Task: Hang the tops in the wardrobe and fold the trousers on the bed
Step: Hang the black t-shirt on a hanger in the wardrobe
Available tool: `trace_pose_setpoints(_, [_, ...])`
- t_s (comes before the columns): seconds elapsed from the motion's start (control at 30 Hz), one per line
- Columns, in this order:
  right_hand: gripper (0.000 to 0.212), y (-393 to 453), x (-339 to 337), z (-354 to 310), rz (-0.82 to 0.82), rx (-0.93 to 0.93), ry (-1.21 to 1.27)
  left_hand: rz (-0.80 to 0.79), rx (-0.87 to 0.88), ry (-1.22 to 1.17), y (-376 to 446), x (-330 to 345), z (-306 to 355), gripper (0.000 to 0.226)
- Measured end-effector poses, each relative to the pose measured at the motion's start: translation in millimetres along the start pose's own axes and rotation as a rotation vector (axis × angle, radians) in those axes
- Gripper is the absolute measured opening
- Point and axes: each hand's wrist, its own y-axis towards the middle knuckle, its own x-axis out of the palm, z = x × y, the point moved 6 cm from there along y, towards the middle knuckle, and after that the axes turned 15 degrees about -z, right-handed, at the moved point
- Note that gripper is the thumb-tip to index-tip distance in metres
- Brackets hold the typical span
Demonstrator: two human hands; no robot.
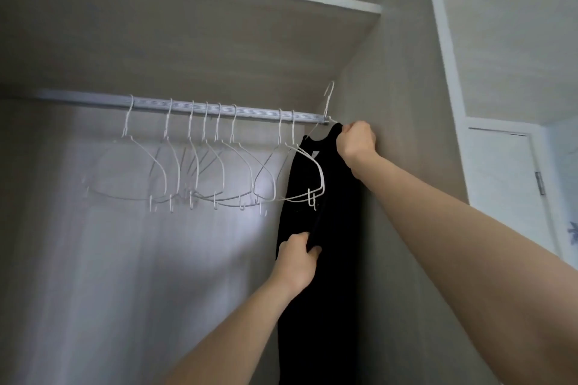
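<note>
The left hand (297, 255) is pinching a lower fold of the long black fabric top (316, 275) to steady it, while the right hand (356, 141) is gripping its collar on a white wire hanger (328, 103), apparently hooking it onto the far grey metal wardrobe rail (187, 106) beside empty white wire hangers (203, 166).

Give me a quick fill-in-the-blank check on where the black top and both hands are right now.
The black top hangs at the ___ end of the rail.
The right hand holds the top at its ___.
The left hand pinches the fabric ___ down.
The other white hangers on the rail are all ___.

Missing words: right; collar; lower; empty
</note>
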Motion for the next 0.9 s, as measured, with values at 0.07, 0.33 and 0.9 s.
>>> trace_pose_setpoints(0.07, [0.025,8,7,7,-0.02,-0.001,-0.062,-0.022,0.012,0.022,7,5,-6,0.017])
trace_pose_setpoints(0.33, [0.028,15,31,35,-0.136,0.044,-0.22,-0.142,0.042,0.083,5,34,-25,0.023])
trace_pose_setpoints(0.9, [0.038,-119,-1,28,-0.327,0.064,-0.281,-0.135,-0.136,-0.094,-102,52,-13,0.019])
